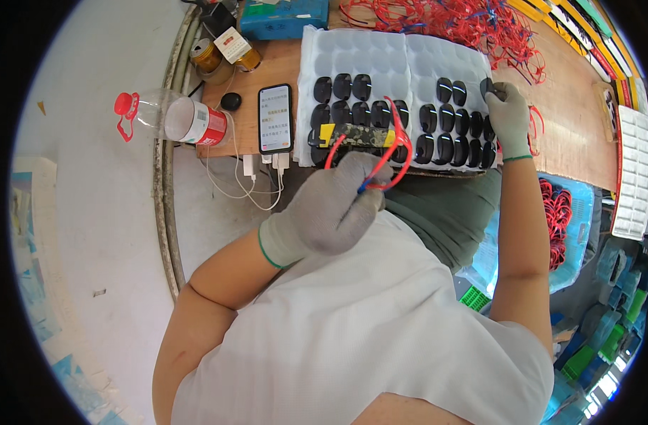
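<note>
One slim red eyeglass frame with a blue tip (402, 138) is gripped in the grey-gloved left hand (334, 202), over the near edge of a white moulded tray (448, 65) on the wooden worktop (582, 134). The grey-gloved right hand (509, 122) pinches a dark, curved lens (486, 86) at the tray's right edge. Best to lift the lens by its rim, without rubbing its face, and hold the frame lightly so it won't bend.

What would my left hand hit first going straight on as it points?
Likely the dark lenses on the white tray, beyond the red frame your left hand holds; its height above them is unclear.
</note>
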The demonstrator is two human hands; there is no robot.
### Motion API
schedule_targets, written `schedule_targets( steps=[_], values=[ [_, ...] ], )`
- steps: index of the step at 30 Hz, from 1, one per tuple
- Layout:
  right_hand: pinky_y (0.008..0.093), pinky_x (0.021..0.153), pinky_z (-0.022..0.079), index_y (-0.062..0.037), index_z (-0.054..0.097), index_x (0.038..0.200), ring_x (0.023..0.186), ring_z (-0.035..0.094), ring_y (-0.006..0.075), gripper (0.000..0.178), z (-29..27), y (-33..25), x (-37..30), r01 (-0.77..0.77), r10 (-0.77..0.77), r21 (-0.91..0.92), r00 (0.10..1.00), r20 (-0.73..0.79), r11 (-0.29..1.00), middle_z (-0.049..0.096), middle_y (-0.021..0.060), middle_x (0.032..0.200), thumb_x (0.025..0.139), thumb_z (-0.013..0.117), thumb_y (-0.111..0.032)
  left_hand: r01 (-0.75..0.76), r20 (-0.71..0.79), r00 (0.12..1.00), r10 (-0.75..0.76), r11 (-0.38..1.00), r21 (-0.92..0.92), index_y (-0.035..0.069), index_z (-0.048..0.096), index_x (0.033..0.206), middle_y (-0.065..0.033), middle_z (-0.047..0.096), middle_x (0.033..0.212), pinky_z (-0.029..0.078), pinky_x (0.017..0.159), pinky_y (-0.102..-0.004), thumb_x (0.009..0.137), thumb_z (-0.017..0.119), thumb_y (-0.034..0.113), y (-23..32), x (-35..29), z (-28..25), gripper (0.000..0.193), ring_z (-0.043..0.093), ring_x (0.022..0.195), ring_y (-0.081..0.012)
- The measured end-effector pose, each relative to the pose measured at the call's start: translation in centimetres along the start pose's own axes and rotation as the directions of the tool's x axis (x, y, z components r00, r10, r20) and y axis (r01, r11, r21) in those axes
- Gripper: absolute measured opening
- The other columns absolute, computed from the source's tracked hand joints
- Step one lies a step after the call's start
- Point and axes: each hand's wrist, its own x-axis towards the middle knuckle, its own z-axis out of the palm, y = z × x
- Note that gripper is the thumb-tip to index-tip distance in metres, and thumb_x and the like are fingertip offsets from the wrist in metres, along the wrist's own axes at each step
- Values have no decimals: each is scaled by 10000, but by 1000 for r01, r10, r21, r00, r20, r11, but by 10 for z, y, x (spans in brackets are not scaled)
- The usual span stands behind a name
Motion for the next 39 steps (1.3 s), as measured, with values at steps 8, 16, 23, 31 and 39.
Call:
schedule_targets(
  steps=[8, 16, 23, 31, 39],
  values=[
    [284, 787, 528, 27, 647, 1183, 937, 668, 149, 291, -42, -44, -52, 23, -17, 720, 1000, -15, 693, 709, 104, 1051, 937, 582, -114, 98, -176, 979, -98, 995, -12, -21, 518, 1210, -108, 652, 858, 539, 700, -292, 998, 452, 23, 5, 25, -9, 226, 622, 747, -121],
    [291, 801, 563, 40, 642, 1164, 906, 669, 121, 287, -62, -120, -151, -245, -181, 936, 938, 294, 251, 676, 66, 996, 880, 682, 32, -151, 208, 973, 96, 951, 271, -99, 552, 1148, -141, 719, 808, 573, 650, -309, 955, 508, 14, 22, 66, 22, 228, 719, 687, -221],
    [295, 690, 541, 52, 669, 1080, 816, 639, 114, 188, -84, -89, -142, 107, -449, 762, 856, 256, 638, 674, 73, 965, 897, 671, 7, -16, 215, 976, -43, 964, 267, -37, 595, 1078, -152, 711, 809, 554, 647, -354, 952, 541, 49, 39, 57, 28, 162, 712, 711, -292],
    [333, 782, 502, 57, 590, 1195, 854, 607, 167, 332, -68, -99, -168, -659, -288, 752, 715, 638, 31, 657, 107, 1008, 970, 628, -183, -75, 300, 954, 16, 980, 186, -16, 601, 1052, -129, 704, 826, 554, 645, -373, 943, 544, 57, 45, 42, 28, 143, 694, 690, -314],
    [348, 758, 489, 50, 603, 1146, 830, 645, 238, 318, -49, -118, -184, -747, -311, 621, 664, 679, -237, 680, 141, 994, 933, 614, -186, -183, 436, 893, 112, 975, 124, -49, 551, 1082, -81, 676, 768, 533, 554, -339, 944, 480, 30, 24, 36, 2, 175, 649, 584, -210]
  ],
)
